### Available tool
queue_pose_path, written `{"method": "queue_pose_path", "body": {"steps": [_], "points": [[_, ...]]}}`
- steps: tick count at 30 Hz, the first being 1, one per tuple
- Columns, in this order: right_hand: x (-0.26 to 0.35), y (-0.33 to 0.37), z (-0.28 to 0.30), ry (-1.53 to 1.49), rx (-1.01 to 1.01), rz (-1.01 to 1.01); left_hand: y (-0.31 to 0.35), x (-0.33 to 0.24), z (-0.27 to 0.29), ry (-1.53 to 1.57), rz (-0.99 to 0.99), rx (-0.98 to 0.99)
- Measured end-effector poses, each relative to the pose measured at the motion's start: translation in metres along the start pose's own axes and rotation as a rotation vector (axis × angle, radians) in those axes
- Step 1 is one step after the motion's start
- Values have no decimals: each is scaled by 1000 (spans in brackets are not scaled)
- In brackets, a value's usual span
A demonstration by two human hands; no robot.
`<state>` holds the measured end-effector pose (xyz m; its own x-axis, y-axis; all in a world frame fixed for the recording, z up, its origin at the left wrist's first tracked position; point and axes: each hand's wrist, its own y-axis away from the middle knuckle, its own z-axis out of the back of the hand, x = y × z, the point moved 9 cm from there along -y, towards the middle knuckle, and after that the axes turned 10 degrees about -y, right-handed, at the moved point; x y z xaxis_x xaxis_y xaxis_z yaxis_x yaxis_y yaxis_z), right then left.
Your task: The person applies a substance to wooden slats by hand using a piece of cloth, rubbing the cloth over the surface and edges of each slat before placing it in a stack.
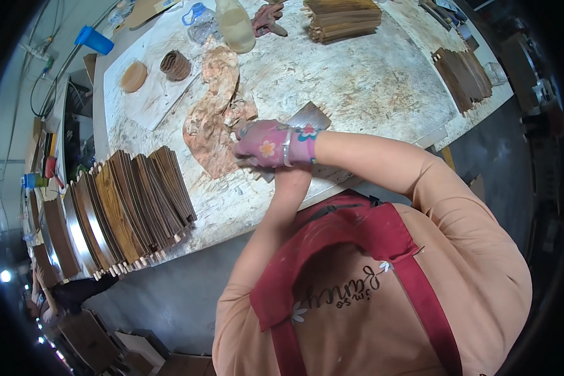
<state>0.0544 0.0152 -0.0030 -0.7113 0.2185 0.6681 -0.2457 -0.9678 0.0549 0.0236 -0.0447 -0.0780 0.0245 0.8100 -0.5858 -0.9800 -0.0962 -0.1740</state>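
Observation:
My right hand (pixel 266 145), in a pink flowered glove, is curled down on a thin dark wooden piece (pixel 312 115) at the workbench's near edge; the piece sticks out behind the wrist. My left hand is hidden beneath the right one; only its bare forearm (pixel 281 207) shows, rising from below to meet it. Both hands are over a stained brownish cloth (pixel 214 122) on the bench (pixel 357 81).
A long fanned row of brown wooden slats (pixel 131 207) lies at the left. More slat stacks sit at the far edge (pixel 343 20) and at the right (pixel 464 76). A plastic bottle (pixel 235 26), a blue-capped jug (pixel 200 24), two round wooden coils (pixel 175 64) and a spare glove (pixel 267 19) stand beyond.

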Motion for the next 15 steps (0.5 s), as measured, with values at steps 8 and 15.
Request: {"method": "queue_pose_path", "body": {"steps": [8, 15], "points": [[-96, 55, 69, 230, -39, -124, 0, -33, 22, -325, -248, -118], [-51, 47, 78, 101, -113, 24, -1, -27, 24, -209, -178, -140]]}}
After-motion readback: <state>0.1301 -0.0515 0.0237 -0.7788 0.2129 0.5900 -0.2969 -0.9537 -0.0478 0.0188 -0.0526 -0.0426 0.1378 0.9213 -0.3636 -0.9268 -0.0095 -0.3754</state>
